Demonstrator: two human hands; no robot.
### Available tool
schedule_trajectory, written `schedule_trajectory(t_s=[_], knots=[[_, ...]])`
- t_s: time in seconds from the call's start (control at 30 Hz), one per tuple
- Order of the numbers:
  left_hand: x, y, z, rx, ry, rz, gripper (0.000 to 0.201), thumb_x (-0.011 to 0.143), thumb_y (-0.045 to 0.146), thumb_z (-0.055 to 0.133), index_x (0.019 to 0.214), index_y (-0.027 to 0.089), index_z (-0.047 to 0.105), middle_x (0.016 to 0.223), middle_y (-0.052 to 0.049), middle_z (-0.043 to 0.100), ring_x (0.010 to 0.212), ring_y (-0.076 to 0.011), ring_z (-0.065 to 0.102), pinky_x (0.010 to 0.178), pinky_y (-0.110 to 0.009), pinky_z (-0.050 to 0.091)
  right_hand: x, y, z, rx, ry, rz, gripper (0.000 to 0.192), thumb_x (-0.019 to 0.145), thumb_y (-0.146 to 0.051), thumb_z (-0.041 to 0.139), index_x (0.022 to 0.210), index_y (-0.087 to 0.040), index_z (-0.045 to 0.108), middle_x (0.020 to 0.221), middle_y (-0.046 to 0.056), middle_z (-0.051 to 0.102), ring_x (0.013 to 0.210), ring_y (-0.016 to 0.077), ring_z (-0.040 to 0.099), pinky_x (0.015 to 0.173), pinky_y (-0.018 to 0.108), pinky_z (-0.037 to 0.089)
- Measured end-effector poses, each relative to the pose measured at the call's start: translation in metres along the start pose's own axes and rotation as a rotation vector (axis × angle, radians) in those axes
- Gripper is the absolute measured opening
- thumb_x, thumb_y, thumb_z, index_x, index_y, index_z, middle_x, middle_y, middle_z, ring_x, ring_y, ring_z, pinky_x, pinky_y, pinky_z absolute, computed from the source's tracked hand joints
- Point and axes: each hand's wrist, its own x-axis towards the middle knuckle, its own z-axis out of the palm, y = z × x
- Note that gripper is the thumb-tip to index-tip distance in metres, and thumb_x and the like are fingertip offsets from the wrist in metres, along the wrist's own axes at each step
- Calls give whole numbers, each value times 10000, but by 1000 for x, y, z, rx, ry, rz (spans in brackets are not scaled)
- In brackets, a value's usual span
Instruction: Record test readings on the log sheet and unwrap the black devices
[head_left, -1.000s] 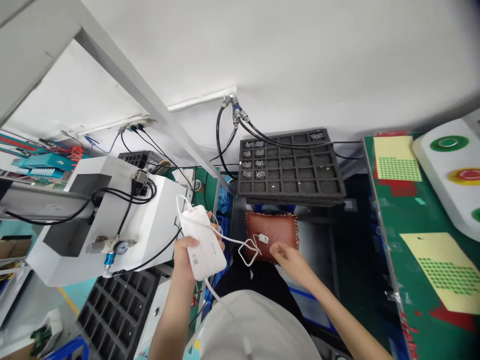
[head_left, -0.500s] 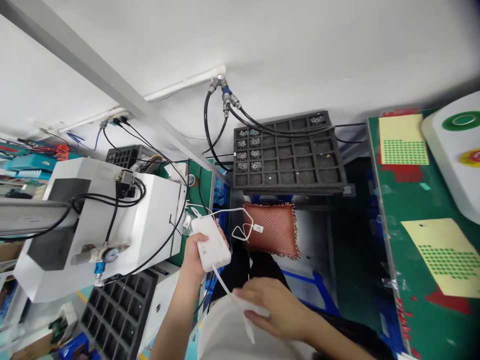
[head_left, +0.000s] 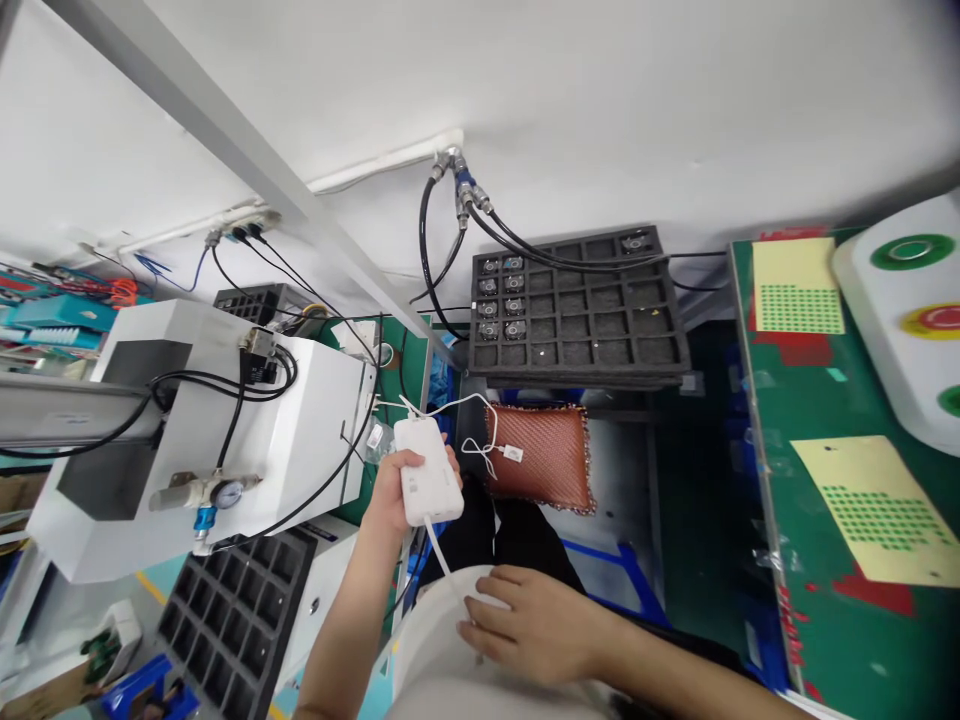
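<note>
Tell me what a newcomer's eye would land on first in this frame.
Probably the white power bank gripped in the left hand at centre, its white cable looping over a brown woven cushion just to its right. The right hand lies flat on pale fabric at the bottom. Behind the cushion sits a black compartment tray with a few small parts.

Two hands, left (head_left: 391,495) and right (head_left: 534,628); one white power bank (head_left: 427,484), one brown cushion (head_left: 545,456), two yellow dotted sheets (head_left: 798,286), three black compartment trays (head_left: 576,311).

Black compartment tray (head_left: 577,320), brown cushion (head_left: 544,455), white machine (head_left: 225,420).
</note>
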Motion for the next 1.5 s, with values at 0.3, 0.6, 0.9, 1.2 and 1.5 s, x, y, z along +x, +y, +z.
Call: schedule_trajectory(t_s=[0.3,0.6,0.9,1.2,1.5], knots=[[2,-11,-30,185,-54,1,511,679,441,741,1072,145,601,828,-92,690,818,-275,667,765,-389,516,36,25,-73,599,287,528,137,940,-235,512,878,-175,619,728,34,678,648,100,612,604,198,491],[-8,-37,-28,400,-245,19,670,536,745,748,738,126,590,759,-106,650,701,-239,645,662,-339,496,60,66,-56,1246,102,1019,454,770,-611,637,797,-158,607,687,21,663,560,123,630,534,252,552],[-21,-34,-21,518,-217,25,476,567,367,864,894,108,634,812,-124,693,691,-247,671,601,-301,489,62,59,-67,791,117,982,172,849,-351,553,867,-190,610,595,-15,649,477,112,597,487,220,496],[-25,-32,-12,565,-164,55,363,628,302,784,909,114,650,760,-88,684,636,-204,659,594,-301,530,59,53,-63,463,125,915,192,907,-339,459,909,-200,591,635,3,658,513,130,600,528,241,468],[-29,-31,-9,594,-172,57,358,628,307,781,908,116,666,765,-77,679,645,-207,664,579,-296,534,60,51,-66,479,151,912,153,888,-336,478,897,-206,559,661,9,649,546,138,601,531,246,461]])
